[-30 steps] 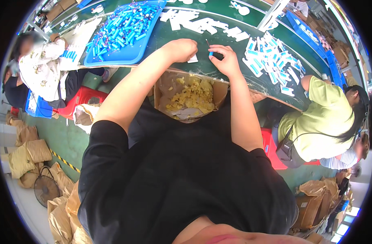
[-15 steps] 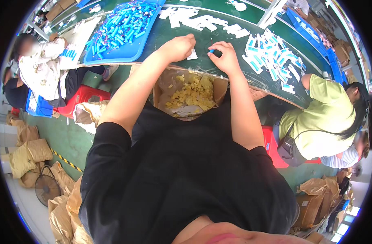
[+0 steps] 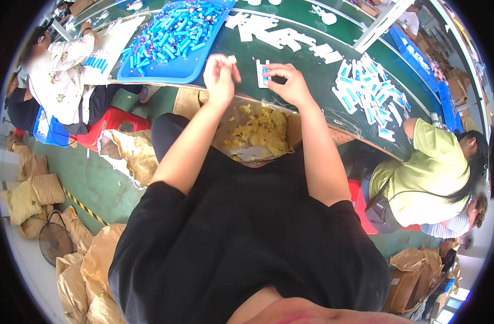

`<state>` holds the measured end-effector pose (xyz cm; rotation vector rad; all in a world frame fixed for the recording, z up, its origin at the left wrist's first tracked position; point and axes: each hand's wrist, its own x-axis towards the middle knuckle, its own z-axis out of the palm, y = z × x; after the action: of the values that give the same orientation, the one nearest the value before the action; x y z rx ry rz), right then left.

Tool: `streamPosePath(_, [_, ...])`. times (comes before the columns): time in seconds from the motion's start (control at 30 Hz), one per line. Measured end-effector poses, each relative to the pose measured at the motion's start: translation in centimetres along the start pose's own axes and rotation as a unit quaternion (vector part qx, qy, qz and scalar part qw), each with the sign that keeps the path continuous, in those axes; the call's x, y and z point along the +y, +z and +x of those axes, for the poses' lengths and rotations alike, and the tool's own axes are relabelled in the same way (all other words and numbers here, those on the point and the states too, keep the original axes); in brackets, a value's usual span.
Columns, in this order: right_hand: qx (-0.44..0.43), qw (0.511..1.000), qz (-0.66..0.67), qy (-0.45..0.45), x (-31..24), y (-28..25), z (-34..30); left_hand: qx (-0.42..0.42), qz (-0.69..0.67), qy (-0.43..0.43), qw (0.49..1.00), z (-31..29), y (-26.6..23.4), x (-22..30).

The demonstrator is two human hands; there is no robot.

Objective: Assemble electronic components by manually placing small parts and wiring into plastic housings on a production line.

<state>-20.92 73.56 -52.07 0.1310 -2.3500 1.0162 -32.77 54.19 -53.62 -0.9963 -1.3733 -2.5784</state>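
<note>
My right hand (image 3: 290,85) is closed, its thumb and fingers on a small blue cylindrical battery (image 3: 265,71). The battery lies against a white plastic holder (image 3: 260,78) near the front edge of the green table. To the left, my left hand (image 3: 220,78) is raised over the table edge and pinches a small pale yellow scrap (image 3: 232,59). Beneath both hands, an open cardboard box (image 3: 294,129) contains crumpled yellow scraps (image 3: 258,129).
A blue tray (image 3: 195,73) heaped with wired blue batteries stands at the left. White holders (image 3: 268,38) lie along the back, with a pile of battery-filled holders (image 3: 366,89) to the right. Co-workers sit on both sides, one in a yellow-green shirt (image 3: 430,173).
My left hand has drawn back left from the white holder and now carries a pale yellow scrap. My right hand has brought the blue battery onto the holder.
</note>
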Motion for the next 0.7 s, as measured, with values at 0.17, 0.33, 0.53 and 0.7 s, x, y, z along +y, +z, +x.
streamPosePath(0.17, [-0.010, 0.999, -0.033, -0.010, 0.0, -0.3, -0.3, -0.181, -0.031, -0.261, 0.948, -8.4, -3.5, 1.7])
streamPosePath(0.33, [-0.013, 0.998, -0.056, -0.034, -1.4, -0.4, -0.5, -0.425, 0.554, -0.200, 0.687, -12.1, -6.9, -3.2])
streamPosePath(0.53, [0.162, 0.974, -0.157, -0.036, -2.1, -4.4, -1.9, -0.466, 0.603, -0.216, 0.610, -13.0, -7.1, -3.9])
streamPosePath(0.7, [0.265, 0.882, -0.380, 0.079, 1.8, -15.6, -5.3, -0.446, 0.275, -0.003, 0.852, -6.3, 1.0, 4.6])
